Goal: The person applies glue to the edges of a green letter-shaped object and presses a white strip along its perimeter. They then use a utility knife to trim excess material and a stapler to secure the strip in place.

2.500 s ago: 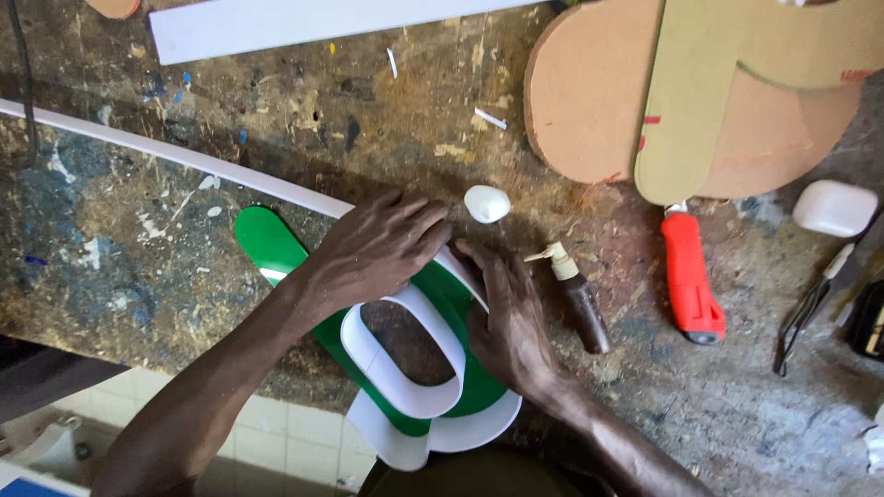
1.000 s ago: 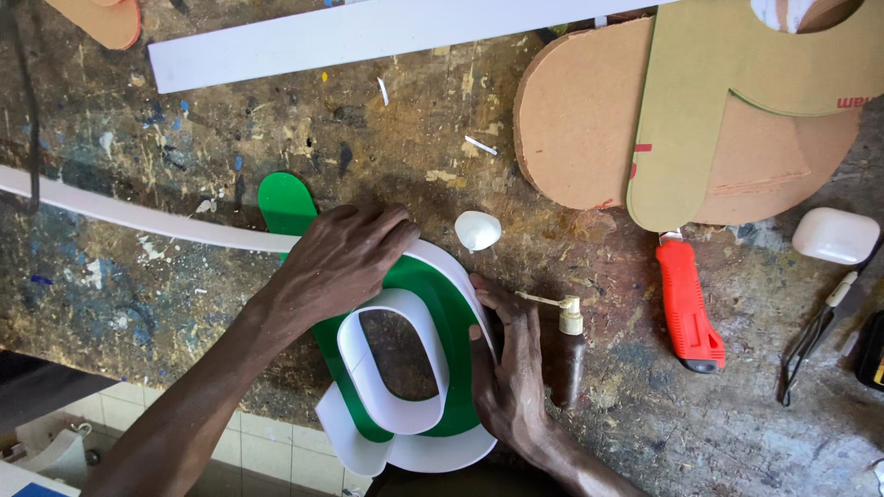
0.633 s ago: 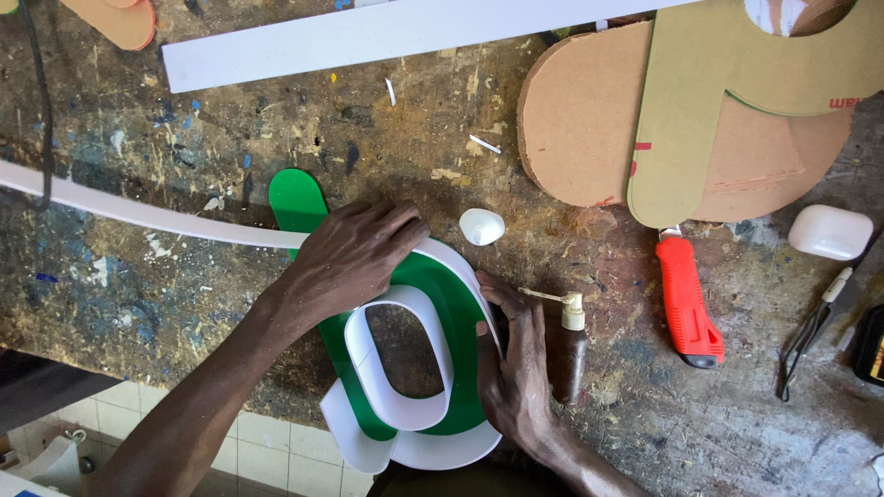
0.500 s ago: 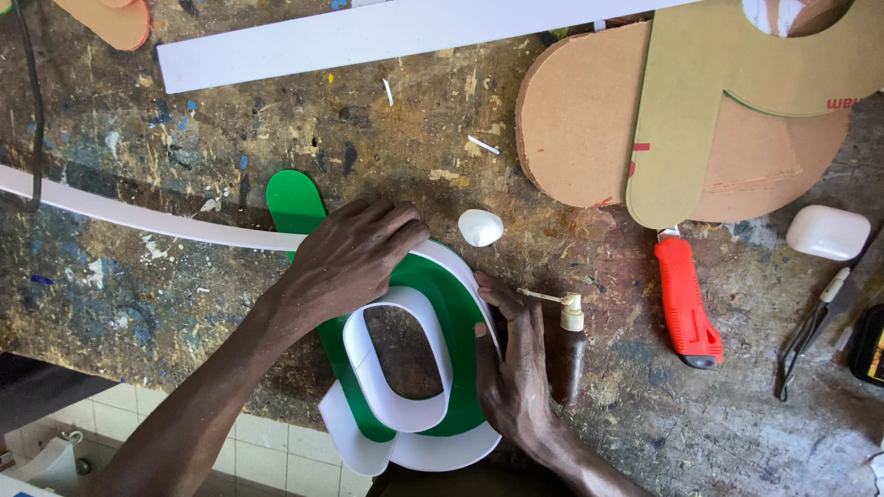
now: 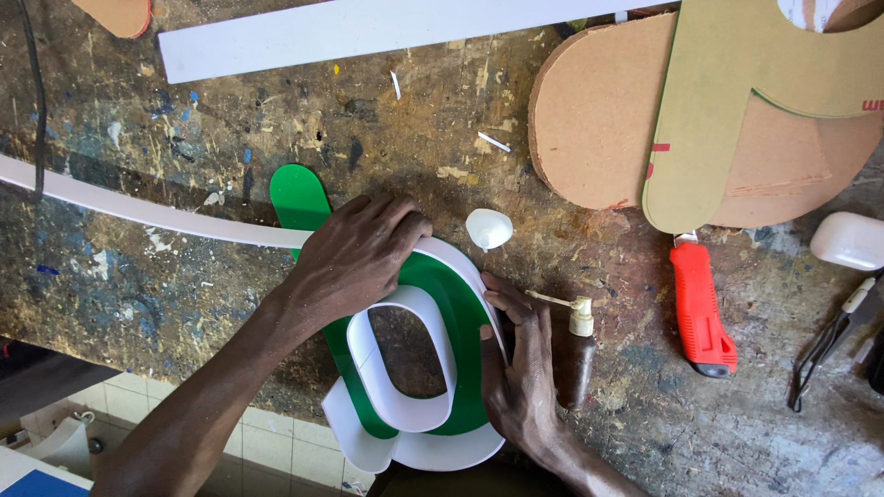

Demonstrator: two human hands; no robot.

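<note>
A green letter-shaped panel point(image 5: 460, 317) with a white inner loop point(image 5: 405, 419) lies at the near edge of a stained workbench. My left hand point(image 5: 354, 258) lies flat over the panel's upper edge and holds a long white strip point(image 5: 138, 210) against it. My right hand point(image 5: 517, 373) presses that strip along the panel's right rim with its fingertips. A small brown glue bottle with a thin nozzle point(image 5: 575, 345) lies just right of my right hand, half under it.
A red utility knife point(image 5: 702, 308) lies to the right. Large cardboard shapes point(image 5: 709, 110) cover the far right. A white plank point(image 5: 368, 32) runs along the far edge. A white cap point(image 5: 488, 228), a white case point(image 5: 849, 241) and pliers point(image 5: 833, 336) are nearby.
The view has shifted a little. My right hand has slid down along the panel's right rim, off the glue bottle. My left hand has stayed on the strip and the panel's top.
</note>
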